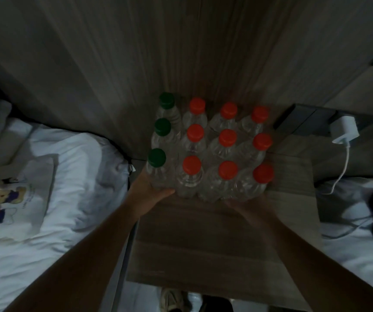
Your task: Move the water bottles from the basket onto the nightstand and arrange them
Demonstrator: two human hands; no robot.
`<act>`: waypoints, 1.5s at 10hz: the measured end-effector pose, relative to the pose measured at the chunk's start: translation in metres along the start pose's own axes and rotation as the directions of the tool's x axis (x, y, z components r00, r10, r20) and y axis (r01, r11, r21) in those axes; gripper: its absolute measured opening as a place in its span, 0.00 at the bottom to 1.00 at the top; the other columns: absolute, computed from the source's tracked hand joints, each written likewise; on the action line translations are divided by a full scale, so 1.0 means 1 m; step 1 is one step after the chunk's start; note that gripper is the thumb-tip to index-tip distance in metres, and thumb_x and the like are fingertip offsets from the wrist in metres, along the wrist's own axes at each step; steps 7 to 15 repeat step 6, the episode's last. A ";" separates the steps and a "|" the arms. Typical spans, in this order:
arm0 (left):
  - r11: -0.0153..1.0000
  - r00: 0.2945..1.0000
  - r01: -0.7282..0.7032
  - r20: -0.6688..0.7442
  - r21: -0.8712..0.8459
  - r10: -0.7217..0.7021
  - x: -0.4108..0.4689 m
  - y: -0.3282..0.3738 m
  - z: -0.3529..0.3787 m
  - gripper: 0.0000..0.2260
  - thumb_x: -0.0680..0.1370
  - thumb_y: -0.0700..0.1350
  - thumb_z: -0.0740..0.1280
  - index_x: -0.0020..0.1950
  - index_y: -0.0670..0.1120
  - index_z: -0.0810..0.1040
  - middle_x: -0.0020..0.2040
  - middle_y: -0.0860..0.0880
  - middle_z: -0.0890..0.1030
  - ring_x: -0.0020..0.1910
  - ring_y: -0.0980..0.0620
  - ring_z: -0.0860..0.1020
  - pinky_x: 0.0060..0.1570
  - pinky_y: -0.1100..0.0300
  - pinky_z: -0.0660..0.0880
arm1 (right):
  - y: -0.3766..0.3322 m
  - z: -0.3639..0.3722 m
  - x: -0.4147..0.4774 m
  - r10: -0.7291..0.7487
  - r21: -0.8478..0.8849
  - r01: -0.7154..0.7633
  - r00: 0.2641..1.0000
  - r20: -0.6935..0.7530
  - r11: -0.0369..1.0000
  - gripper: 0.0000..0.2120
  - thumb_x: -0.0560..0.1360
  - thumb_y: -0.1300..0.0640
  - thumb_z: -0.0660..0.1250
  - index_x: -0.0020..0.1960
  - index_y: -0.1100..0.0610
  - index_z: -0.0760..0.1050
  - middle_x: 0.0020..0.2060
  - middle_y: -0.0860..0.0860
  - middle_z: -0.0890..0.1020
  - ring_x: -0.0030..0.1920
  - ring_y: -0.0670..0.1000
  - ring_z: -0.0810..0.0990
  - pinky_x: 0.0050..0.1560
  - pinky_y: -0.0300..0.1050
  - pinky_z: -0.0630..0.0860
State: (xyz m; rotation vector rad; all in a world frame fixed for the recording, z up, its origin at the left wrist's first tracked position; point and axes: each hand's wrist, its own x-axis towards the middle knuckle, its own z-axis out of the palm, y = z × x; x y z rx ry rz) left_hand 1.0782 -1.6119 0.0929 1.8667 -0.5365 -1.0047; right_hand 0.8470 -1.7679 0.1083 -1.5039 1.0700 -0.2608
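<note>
Plastic bottles (227, 137) gridded on nightstand (203, 233), looks nearly done; left hand (149, 192) cups 7 o'clock one, right hand (241, 204) fingers unclear.

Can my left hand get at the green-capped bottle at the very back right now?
Probably yes: the back green-capped bottle stands in the outer left column, its left side open; the left hand, holding the front bottle, could go around.

Bare left hand (151, 194), bare right hand (246, 206), bare forearms (86, 251), pale sneaker (173, 299) below.
</note>
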 end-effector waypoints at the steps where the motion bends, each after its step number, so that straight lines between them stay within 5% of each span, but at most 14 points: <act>1: 1.000 1.000 -0.012 -0.001 -0.028 0.012 0.003 -0.004 0.001 0.29 0.65 0.37 0.78 0.64 0.44 0.73 0.56 0.51 0.81 0.53 0.61 0.80 0.51 0.67 0.78 | -0.001 0.001 0.002 -0.034 -0.039 0.035 0.998 0.047 0.999 0.18 0.70 0.68 0.73 0.48 0.46 0.75 0.39 0.36 0.82 0.43 0.33 0.80 0.38 0.28 0.76; 3: 0.990 0.998 -0.067 -0.017 -0.124 0.065 -0.001 0.001 0.006 0.37 0.58 0.45 0.79 0.65 0.42 0.71 0.57 0.48 0.81 0.56 0.53 0.81 0.48 0.62 0.79 | 0.001 -0.001 0.002 -0.065 0.001 0.065 0.998 0.006 0.998 0.19 0.67 0.73 0.73 0.52 0.57 0.76 0.42 0.46 0.82 0.42 0.38 0.82 0.38 0.32 0.78; 4: 0.999 0.999 -0.032 -0.006 -0.028 0.031 -0.011 -0.005 -0.001 0.41 0.60 0.46 0.79 0.69 0.48 0.66 0.60 0.50 0.78 0.58 0.53 0.79 0.48 0.63 0.78 | 0.008 0.000 -0.006 -0.034 -0.051 0.033 0.999 -0.012 0.998 0.26 0.63 0.69 0.77 0.58 0.59 0.73 0.47 0.47 0.81 0.48 0.38 0.82 0.40 0.29 0.77; 5: 0.993 0.999 0.025 0.027 0.114 -0.028 -0.035 -0.003 -0.010 0.44 0.59 0.51 0.79 0.71 0.50 0.62 0.64 0.52 0.75 0.61 0.55 0.77 0.49 0.62 0.79 | 0.040 -0.002 -0.016 0.094 -0.123 -0.091 0.995 0.022 0.988 0.42 0.52 0.50 0.82 0.64 0.53 0.72 0.54 0.49 0.82 0.55 0.52 0.82 0.50 0.51 0.82; 6: 0.973 0.994 0.056 0.080 0.223 -0.076 -0.070 0.023 -0.011 0.38 0.68 0.45 0.77 0.73 0.48 0.62 0.67 0.49 0.71 0.64 0.51 0.73 0.50 0.62 0.76 | 0.029 0.009 -0.035 0.148 -0.168 -0.139 0.988 0.040 0.976 0.45 0.52 0.44 0.81 0.66 0.50 0.70 0.60 0.49 0.79 0.59 0.51 0.79 0.58 0.56 0.78; 15: 0.973 0.994 0.056 0.080 0.223 -0.076 -0.070 0.023 -0.011 0.38 0.68 0.45 0.77 0.73 0.48 0.62 0.67 0.49 0.71 0.64 0.51 0.73 0.50 0.62 0.76 | 0.029 0.009 -0.035 0.148 -0.168 -0.139 0.988 0.040 0.976 0.45 0.52 0.44 0.81 0.66 0.50 0.70 0.60 0.49 0.79 0.59 0.51 0.79 0.58 0.56 0.78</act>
